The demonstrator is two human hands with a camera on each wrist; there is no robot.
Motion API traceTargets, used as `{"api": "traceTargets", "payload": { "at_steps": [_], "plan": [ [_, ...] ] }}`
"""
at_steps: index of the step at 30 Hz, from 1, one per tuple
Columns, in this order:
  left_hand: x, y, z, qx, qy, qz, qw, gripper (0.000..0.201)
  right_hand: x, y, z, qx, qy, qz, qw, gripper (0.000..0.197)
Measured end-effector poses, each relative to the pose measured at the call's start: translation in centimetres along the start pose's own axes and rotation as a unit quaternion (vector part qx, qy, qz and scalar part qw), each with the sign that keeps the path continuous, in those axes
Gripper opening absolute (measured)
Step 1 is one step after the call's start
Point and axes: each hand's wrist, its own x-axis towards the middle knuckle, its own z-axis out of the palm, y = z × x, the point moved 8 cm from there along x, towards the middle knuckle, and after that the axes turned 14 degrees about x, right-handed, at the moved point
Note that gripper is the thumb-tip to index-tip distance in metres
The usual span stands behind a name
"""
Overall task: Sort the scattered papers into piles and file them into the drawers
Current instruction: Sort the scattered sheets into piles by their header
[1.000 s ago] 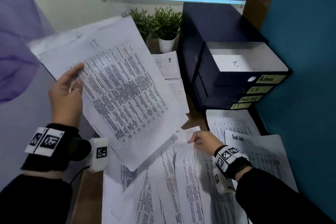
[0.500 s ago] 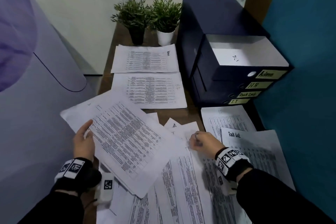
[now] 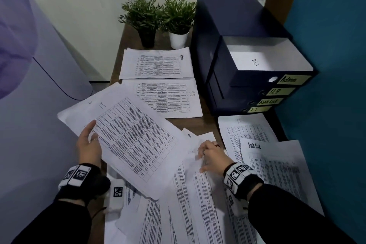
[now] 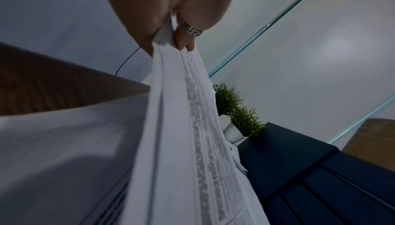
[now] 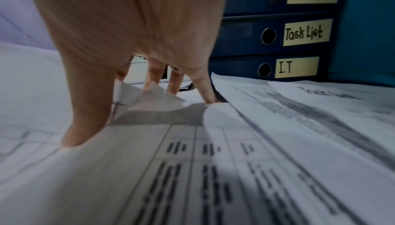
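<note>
Papers half sorted: Admin pile [image 3: 156, 63] and HR pile [image 3: 166, 98] laid out, IT stack [image 3: 128, 136] pinched in left hand [image 3: 89, 147], right hand [image 3: 211, 157] seemingly fingering loose sheets [image 3: 190, 204]; drawers [image 3: 257, 85] mostly unfilled.

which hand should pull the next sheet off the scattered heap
Right. The right hand already has its fingertips on the scattered papers, while the left hand grips the IT stack.
</note>
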Motion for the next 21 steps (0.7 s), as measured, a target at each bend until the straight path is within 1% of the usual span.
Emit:
{"api": "traceTargets", "payload": {
  "at_steps": [1, 2, 4, 5, 6, 8, 10, 11, 13, 15, 16, 17, 18, 19, 20, 21],
  "plan": [
    [0.3, -0.2, -0.1, -0.006, 0.002, -0.002, 1.0, 0.042, -0.3, -0.1, -0.4, 0.0, -0.002, -0.008, 1.0, 0.018],
    [0.6, -0.4, -0.2, -0.008, 0.002, -0.001, 1.0, 0.042, -0.6, -0.2, -0.8, -0.002, -0.004, -0.016, 1.0, 0.015],
    [1.0, -0.6, -0.3, -0.005, -0.003, -0.004, 1.0, 0.043, -1.4, 0.2, -1.9, 0.006, -0.009, -0.02, 1.0, 0.031],
    [1.2, -0.5, -0.4, 0.0, -0.004, -0.003, 1.0, 0.043, -1.7, 0.6, -2.4, 0.01, -0.019, -0.01, 1.0, 0.035],
    [1.3, -0.3, -0.4, 0.005, -0.004, 0.003, 1.0, 0.042, -2.0, 1.0, -2.7, 0.013, -0.036, 0.006, 0.999, 0.032],
    [1.4, 0.1, -0.4, 0.001, -0.004, 0.01, 1.0, 0.042, -2.5, 1.4, -3.3, 0.019, -0.067, 0.038, 0.997, 0.019],
    [1.4, 0.6, -0.3, -0.002, -0.001, 0.018, 1.0, 0.042, -2.6, 1.2, -3.8, 0.035, -0.082, 0.047, 0.995, 0.016],
    [1.3, 0.8, -0.3, 0.001, -0.002, 0.021, 1.0, 0.042, -2.4, 1.1, -4.0, 0.043, -0.084, 0.042, 0.995, 0.02],
    [1.4, 1.1, -0.2, -0.002, -0.001, 0.024, 1.0, 0.042, -2.1, 0.9, -4.2, 0.087, -0.078, 0.05, 0.992, 0.035],
    [1.6, 1.1, -0.2, -0.006, -0.003, 0.023, 1.0, 0.043, -1.8, 1.1, -4.2, 0.145, -0.058, 0.062, 0.986, 0.055],
    [1.6, 1.2, -0.2, -0.01, -0.005, 0.024, 1.0, 0.043, -1.7, 1.2, -4.2, 0.166, -0.042, 0.065, 0.983, 0.061],
    [1.7, 1.1, -0.4, -0.011, -0.001, 0.02, 1.0, 0.043, -1.4, 1.4, -4.1, 0.172, -0.022, 0.071, 0.982, 0.06],
    [1.8, 1.3, -0.6, -0.012, 0.002, 0.024, 1.0, 0.042, -1.3, 1.5, -4.1, 0.179, -0.004, 0.073, 0.981, 0.052],
    [1.8, 1.6, -0.7, -0.013, 0.008, 0.027, 1.0, 0.042, -1.1, 1.6, -3.9, 0.17, 0.006, 0.08, 0.982, 0.037],
    [1.9, 1.8, -0.9, -0.016, 0.016, 0.032, 0.999, 0.041, -0.8, 1.7, -3.6, 0.141, 0.006, 0.072, 0.987, 0.022],
    [1.9, 2.2, -1.1, -0.018, 0.021, 0.035, 0.999, 0.041, -0.3, 1.6, -3.4, 0.089, 0.005, 0.054, 0.995, 0.018]
  ]
}}
